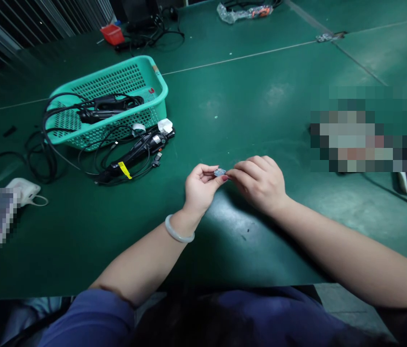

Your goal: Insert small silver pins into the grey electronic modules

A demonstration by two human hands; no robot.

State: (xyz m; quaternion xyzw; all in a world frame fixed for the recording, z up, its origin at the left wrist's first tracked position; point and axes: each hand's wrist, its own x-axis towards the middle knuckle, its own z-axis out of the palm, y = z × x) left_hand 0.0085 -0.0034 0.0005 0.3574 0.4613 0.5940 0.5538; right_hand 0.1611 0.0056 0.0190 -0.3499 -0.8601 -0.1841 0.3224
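Over the middle of the green table, my left hand (203, 185) pinches a small light-blue and silvery piece (219, 172) between thumb and fingers. Its kind is too small to make out. My right hand (259, 183) meets it from the right, fingertips closed together at the piece's right end. Whether those fingertips grip the piece or only touch it is hidden. A pale bangle (179, 230) circles my left wrist.
Left of my hands stands a turquoise basket (162, 96) with black corded tools (105, 108). A black corded device (134, 154) with a yellow tag lies before it. A white charger-like block (24, 190) is far left, a red bin (112, 34) at the back, blurred items (351, 137) at right.
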